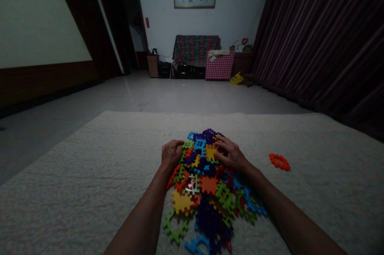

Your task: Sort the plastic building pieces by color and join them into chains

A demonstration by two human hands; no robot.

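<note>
A long heap of toothed plastic pieces (209,185) in orange, yellow, green, blue and purple lies on the pale textured cover. At the heap's upper left edge is my left hand (172,153), its fingers curled down against the pieces; what they hold, if anything, is hidden. My right hand (230,153) rests on the upper right side, fingers apart, touching the pile beside a yellow square piece (211,152). A light blue piece with a window pattern (199,147) lies between the hands. Nearest my body are purple pieces and a blue arched piece (198,244).
An orange ring-shaped piece (279,162) lies apart on the cover (90,159), to the right. Beyond the cover's far edge is a tiled floor (186,97), with a cloth-draped cabinet (196,51) by the wall and dark curtains (318,39) at the right.
</note>
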